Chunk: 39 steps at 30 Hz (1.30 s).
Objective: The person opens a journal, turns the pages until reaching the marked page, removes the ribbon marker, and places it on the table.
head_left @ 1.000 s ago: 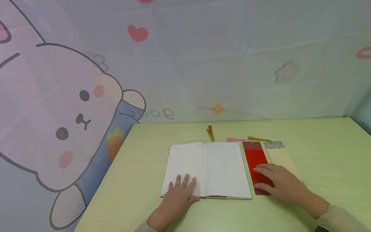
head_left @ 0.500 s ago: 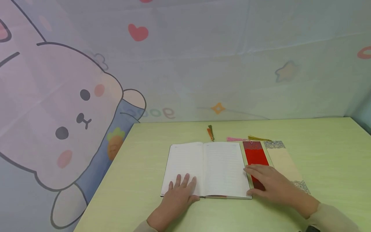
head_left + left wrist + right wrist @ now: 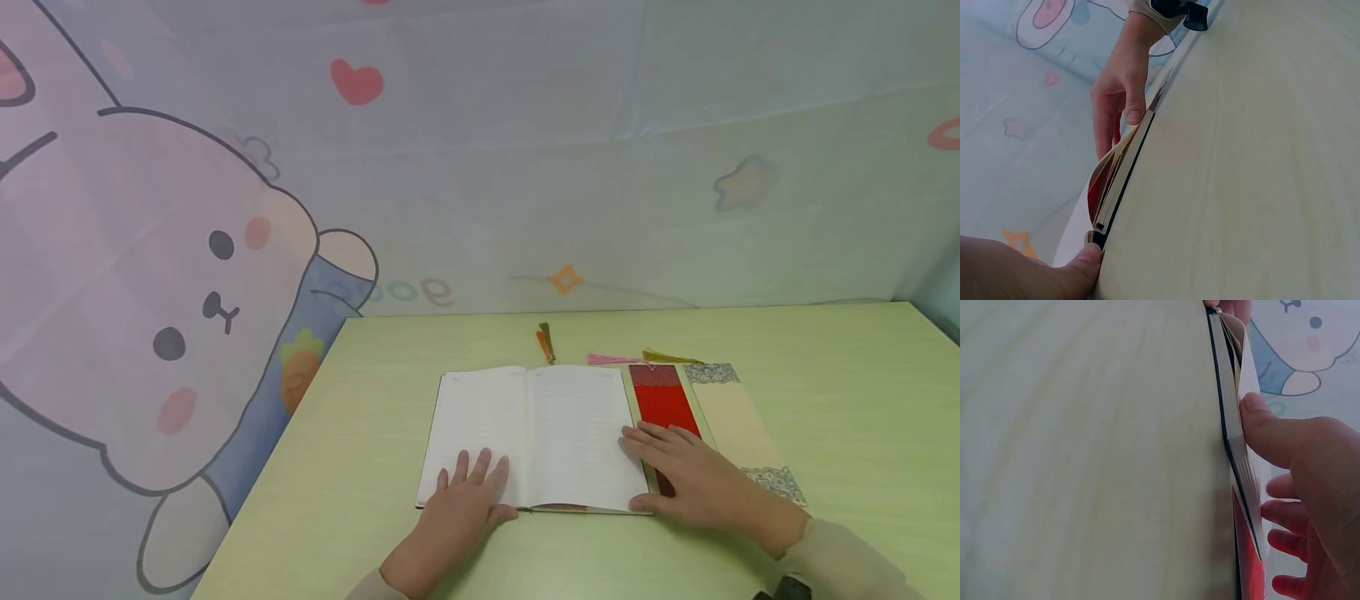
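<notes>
A notebook lies open flat on the table, its lined pages showing. My left hand rests with spread fingers on the lower left page, its thumb at the bottom edge by the spine. My right hand reaches over the right page's outer edge, fingertips on the paper and thumb at the lower edge near the corner. Under that hand, a red bookmark is partly covered. Something red shows between the pages beneath the arched right page.
A cream bookmark with patterned ends lies right of the red one. Pink and olive tassels lie at the bookmarks' tops. Orange and green tassels lie just beyond the notebook. A printed cloth hangs behind the table.
My right hand has moved left from the red bookmark onto the right page's edge, uncovering the lower end of the cream bookmark. My left hand has stayed in place.
</notes>
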Motion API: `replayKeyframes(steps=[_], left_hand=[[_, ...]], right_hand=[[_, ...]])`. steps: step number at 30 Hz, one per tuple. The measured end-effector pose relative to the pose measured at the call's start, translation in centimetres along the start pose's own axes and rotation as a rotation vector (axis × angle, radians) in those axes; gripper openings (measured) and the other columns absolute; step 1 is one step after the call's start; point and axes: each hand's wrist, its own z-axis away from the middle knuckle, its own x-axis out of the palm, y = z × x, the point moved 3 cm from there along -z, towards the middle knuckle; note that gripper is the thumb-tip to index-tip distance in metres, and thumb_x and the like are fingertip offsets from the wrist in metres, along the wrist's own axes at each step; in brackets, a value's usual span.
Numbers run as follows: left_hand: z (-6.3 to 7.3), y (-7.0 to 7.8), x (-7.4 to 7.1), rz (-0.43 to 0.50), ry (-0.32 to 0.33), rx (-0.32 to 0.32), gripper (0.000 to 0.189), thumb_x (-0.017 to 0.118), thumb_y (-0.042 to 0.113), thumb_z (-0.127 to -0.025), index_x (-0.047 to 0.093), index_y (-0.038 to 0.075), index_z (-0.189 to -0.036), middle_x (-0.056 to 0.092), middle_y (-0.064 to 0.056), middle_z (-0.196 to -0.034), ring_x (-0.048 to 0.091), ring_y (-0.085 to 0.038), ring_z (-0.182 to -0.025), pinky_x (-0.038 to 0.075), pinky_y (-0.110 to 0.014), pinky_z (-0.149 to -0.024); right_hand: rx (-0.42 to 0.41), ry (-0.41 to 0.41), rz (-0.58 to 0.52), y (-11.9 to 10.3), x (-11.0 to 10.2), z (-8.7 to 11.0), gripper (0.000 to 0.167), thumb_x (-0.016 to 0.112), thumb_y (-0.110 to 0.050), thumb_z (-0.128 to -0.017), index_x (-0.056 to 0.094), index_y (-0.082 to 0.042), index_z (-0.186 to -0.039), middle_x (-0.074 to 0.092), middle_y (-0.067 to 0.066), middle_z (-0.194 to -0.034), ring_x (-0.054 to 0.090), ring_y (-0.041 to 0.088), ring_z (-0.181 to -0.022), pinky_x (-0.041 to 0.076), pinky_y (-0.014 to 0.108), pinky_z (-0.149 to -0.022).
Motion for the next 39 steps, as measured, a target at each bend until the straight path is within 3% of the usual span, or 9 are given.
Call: replayKeyframes(steps=[9, 17, 25, 34, 39], left_hand=[[-0.1, -0.1, 0.0, -0.031, 0.003, 0.014, 0.062, 0.05, 0.048, -0.09, 0.041, 0.014, -0.141, 0.036, -0.014, -0.145, 0.029, -0.042, -0.131, 0.031, -0.06, -0.096], [-0.1, -0.1, 0.0, -0.048, 0.013, 0.018, 0.062, 0.05, 0.049, -0.09, 0.041, 0.013, -0.141, 0.036, -0.015, -0.145, 0.03, -0.042, -0.131, 0.033, -0.06, -0.095], [-0.3, 0.2, -0.3, -0.042, 0.023, 0.011, 0.068, 0.046, 0.055, -0.09, 0.04, 0.012, -0.141, 0.034, -0.016, -0.146, 0.027, -0.044, -0.131, 0.031, -0.062, -0.095], [-0.2, 1.4, -0.5, -0.141, 0.154, 0.013, 0.072, 0.047, 0.061, -0.086, 0.05, 0.006, -0.132, 0.043, -0.02, -0.138, 0.03, -0.042, -0.131, 0.024, -0.065, -0.097], [-0.4, 1.7, -0.3, -0.173, 0.212, 0.019, 0.076, 0.047, 0.065, -0.084, 0.053, 0.005, -0.129, 0.041, -0.022, -0.139, 0.029, -0.041, -0.132, 0.021, -0.065, -0.098]], right_hand=[[0.028, -0.013, -0.015, 0.0, 0.0, -0.4, 0.073, 0.052, -0.064, -0.083, 0.055, -0.009, -0.13, 0.05, 0.007, -0.135, 0.04, 0.032, -0.126, 0.029, 0.053, -0.101], [0.008, 0.036, -0.018, -0.1, -0.2, -0.4, 0.071, 0.056, -0.06, -0.083, 0.054, -0.007, -0.13, 0.05, 0.007, -0.135, 0.045, 0.03, -0.124, 0.032, 0.052, -0.1], [-0.012, 0.134, 0.03, -0.1, -0.6, -0.5, 0.066, 0.065, -0.05, -0.082, 0.054, -0.006, -0.13, 0.052, 0.007, -0.134, 0.049, 0.027, -0.12, 0.036, 0.049, -0.098], [-0.106, 0.279, 0.059, -0.7, -0.9, -0.7, 0.066, 0.067, -0.049, -0.08, 0.056, -0.004, -0.128, 0.052, 0.009, -0.133, 0.051, 0.026, -0.118, 0.038, 0.046, -0.097], [-0.142, 0.336, 0.047, -1.0, -1.0, -0.7, 0.068, 0.063, -0.052, -0.082, 0.053, -0.004, -0.13, 0.049, 0.01, -0.136, 0.048, 0.027, -0.121, 0.02, 0.024, -0.108]])
